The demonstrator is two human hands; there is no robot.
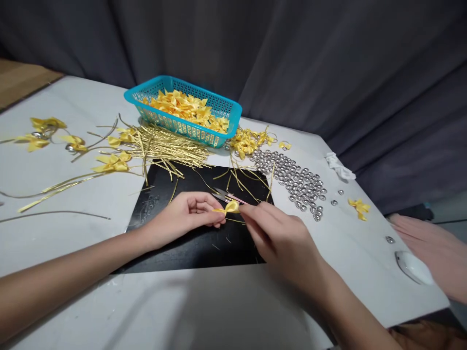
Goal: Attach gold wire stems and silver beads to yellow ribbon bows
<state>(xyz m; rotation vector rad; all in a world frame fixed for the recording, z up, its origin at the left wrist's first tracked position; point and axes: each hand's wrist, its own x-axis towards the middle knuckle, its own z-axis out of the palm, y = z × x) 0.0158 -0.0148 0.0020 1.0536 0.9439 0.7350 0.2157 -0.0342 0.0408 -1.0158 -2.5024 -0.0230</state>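
Over a black mat (pixel 175 253), a small yellow ribbon bow (pixel 231 207) is pinched between both hands. My left hand (pixel 193 211) has its left end between thumb and fingers, the other fingers curled. My right hand (pixel 279 231) closes its fingertips on the bow's right side. Just behind the bow lies a pair of scissors (pixel 222 193) with open-looking metal blades, partly hidden by my right hand. Thin gold twist ties (pixel 239 177) are scattered on the mat behind the hands, and one strand shows just below the bow.
A blue plastic basket (pixel 175 121) of yellow bows stands at the back. In front lies a heap of gold ties (pixel 164 148). Silver bells or beads (pixel 292 180) spread to the right. Bows with ties (pixel 113 162) lie left. A white object (pixel 414 267) sits near the right edge.
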